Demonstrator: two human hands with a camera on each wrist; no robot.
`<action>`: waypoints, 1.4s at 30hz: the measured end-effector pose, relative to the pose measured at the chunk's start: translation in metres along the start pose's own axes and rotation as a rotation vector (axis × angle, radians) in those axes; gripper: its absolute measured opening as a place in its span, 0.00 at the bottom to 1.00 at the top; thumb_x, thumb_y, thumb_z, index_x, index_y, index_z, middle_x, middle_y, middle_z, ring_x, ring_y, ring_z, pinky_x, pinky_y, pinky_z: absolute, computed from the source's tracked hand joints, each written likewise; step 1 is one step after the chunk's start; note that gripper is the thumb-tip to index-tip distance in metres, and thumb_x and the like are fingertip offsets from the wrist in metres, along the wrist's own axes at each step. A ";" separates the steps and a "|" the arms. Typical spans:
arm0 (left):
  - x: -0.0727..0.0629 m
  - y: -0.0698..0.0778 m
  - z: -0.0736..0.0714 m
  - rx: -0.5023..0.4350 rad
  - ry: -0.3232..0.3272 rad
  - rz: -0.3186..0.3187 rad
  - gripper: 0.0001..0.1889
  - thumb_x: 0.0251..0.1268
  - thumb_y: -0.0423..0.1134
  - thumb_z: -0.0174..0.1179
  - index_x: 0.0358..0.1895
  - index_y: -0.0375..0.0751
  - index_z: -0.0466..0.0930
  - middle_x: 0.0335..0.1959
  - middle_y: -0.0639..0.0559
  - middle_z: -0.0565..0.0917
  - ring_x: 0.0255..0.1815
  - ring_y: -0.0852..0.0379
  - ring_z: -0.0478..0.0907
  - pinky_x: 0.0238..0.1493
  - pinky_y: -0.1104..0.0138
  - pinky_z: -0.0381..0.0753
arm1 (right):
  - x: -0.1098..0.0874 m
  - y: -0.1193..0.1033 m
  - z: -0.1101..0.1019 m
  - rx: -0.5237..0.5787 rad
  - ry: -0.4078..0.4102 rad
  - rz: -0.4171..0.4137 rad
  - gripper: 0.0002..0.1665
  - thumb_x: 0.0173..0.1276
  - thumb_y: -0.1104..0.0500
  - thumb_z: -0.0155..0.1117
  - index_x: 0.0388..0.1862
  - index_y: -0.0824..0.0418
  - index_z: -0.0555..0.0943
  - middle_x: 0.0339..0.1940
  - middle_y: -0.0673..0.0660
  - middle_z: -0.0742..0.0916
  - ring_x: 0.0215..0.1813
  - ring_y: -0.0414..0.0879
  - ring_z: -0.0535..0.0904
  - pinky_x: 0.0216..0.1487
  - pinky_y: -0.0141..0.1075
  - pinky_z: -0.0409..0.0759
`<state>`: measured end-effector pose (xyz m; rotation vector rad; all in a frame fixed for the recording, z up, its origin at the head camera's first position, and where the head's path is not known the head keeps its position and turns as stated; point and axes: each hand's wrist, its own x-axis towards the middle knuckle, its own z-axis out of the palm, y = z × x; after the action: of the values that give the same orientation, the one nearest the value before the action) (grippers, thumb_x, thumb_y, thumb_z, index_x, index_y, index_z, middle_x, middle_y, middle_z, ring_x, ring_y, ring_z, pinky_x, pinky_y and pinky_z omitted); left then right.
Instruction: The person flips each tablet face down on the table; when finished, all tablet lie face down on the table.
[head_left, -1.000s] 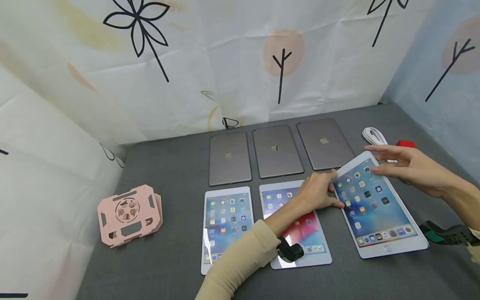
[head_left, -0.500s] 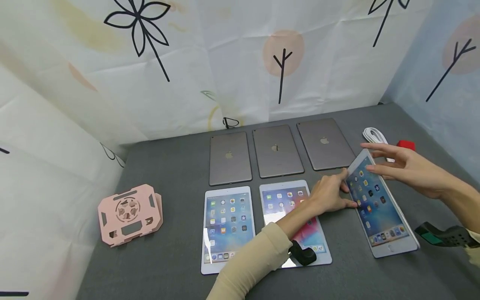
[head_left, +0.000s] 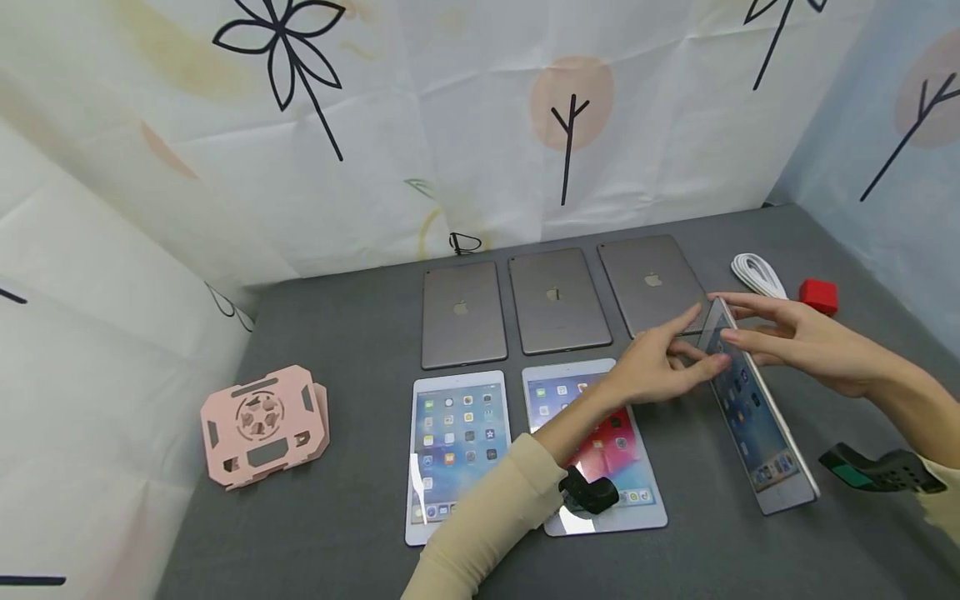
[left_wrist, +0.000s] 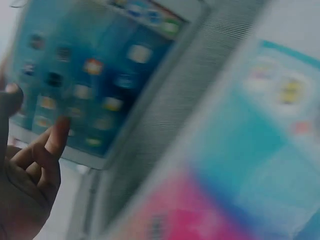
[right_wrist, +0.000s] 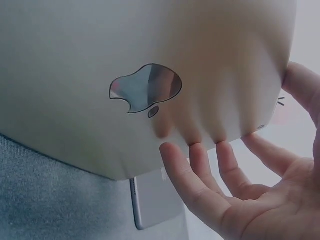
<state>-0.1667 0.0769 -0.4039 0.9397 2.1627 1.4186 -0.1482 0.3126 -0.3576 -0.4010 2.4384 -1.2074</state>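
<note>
In the head view my right hand holds a white-framed tablet by its upper end, thumb at the screen side and fingers behind. The tablet stands tilted, its lit screen turned toward the left. Its pale metal back with a shiny apple logo fills much of the right wrist view, my fingertips along the edge. My left hand is at the tablet's left side, thumb and fingers spread, overlapping the screen edge. Below the left forearm lies another white tablet with a pink and blue screen, partly covered.
Another lit white tablet lies further left. Behind are three dark grey tablets face down, including the left one. A pink perforated stand sits at left. A coiled white cable and a red block are at back right.
The tablet in my right hand has turned from nearly facing up to a steep tilt, its right edge swinging inward. My left hand has moved up and right, and its fingers have spread.
</note>
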 end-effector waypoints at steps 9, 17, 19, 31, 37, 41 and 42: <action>-0.007 0.020 -0.022 0.113 -0.029 0.074 0.49 0.72 0.43 0.64 0.85 0.44 0.39 0.53 0.46 0.90 0.24 0.76 0.81 0.34 0.80 0.81 | 0.008 0.000 0.008 0.056 -0.142 0.074 0.39 0.88 0.52 0.37 0.84 0.69 0.36 0.80 0.81 0.49 0.74 0.83 0.56 0.60 0.66 0.77; -0.013 0.017 -0.027 0.099 -0.003 0.057 0.50 0.69 0.43 0.67 0.84 0.43 0.43 0.52 0.46 0.90 0.26 0.78 0.80 0.35 0.80 0.81 | 0.014 0.022 0.008 0.023 -0.298 0.160 0.42 0.86 0.51 0.46 0.82 0.74 0.41 0.74 0.80 0.61 0.71 0.74 0.69 0.61 0.56 0.81; -0.015 0.016 -0.029 0.076 -0.001 0.050 0.50 0.68 0.42 0.68 0.84 0.43 0.44 0.52 0.45 0.90 0.26 0.78 0.80 0.35 0.80 0.81 | 0.015 0.025 0.009 -0.006 -0.313 0.177 0.43 0.84 0.51 0.49 0.82 0.73 0.45 0.71 0.76 0.67 0.68 0.64 0.74 0.60 0.54 0.82; -0.024 0.014 -0.044 -0.142 0.031 -0.058 0.46 0.58 0.35 0.75 0.78 0.38 0.61 0.44 0.44 0.90 0.29 0.73 0.85 0.39 0.76 0.82 | 0.018 0.026 0.013 -0.078 -0.276 0.149 0.42 0.78 0.53 0.61 0.81 0.68 0.57 0.64 0.67 0.74 0.61 0.55 0.75 0.53 0.46 0.77; -0.026 0.011 -0.048 -0.240 0.028 -0.104 0.45 0.54 0.30 0.77 0.75 0.34 0.63 0.35 0.46 0.88 0.29 0.69 0.86 0.39 0.76 0.81 | 0.018 0.026 0.015 -0.145 -0.243 0.175 0.44 0.77 0.50 0.62 0.80 0.72 0.56 0.68 0.72 0.70 0.61 0.57 0.75 0.53 0.46 0.78; -0.027 0.005 -0.047 -0.222 0.024 -0.130 0.46 0.51 0.30 0.78 0.75 0.33 0.63 0.31 0.53 0.87 0.27 0.67 0.87 0.39 0.76 0.79 | 0.018 0.026 0.015 -0.181 -0.203 0.187 0.48 0.75 0.49 0.64 0.80 0.74 0.55 0.70 0.76 0.68 0.64 0.68 0.74 0.54 0.52 0.80; -0.027 0.002 -0.046 -0.214 0.023 -0.138 0.46 0.51 0.30 0.79 0.75 0.33 0.63 0.31 0.54 0.86 0.27 0.67 0.87 0.39 0.77 0.79 | 0.018 0.027 0.014 -0.184 -0.192 0.187 0.48 0.75 0.49 0.65 0.79 0.74 0.55 0.70 0.77 0.68 0.65 0.70 0.73 0.54 0.53 0.80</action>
<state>-0.1767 0.0281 -0.3837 0.6875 2.0003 1.5608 -0.1596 0.3109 -0.3910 -0.3165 2.3669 -0.8311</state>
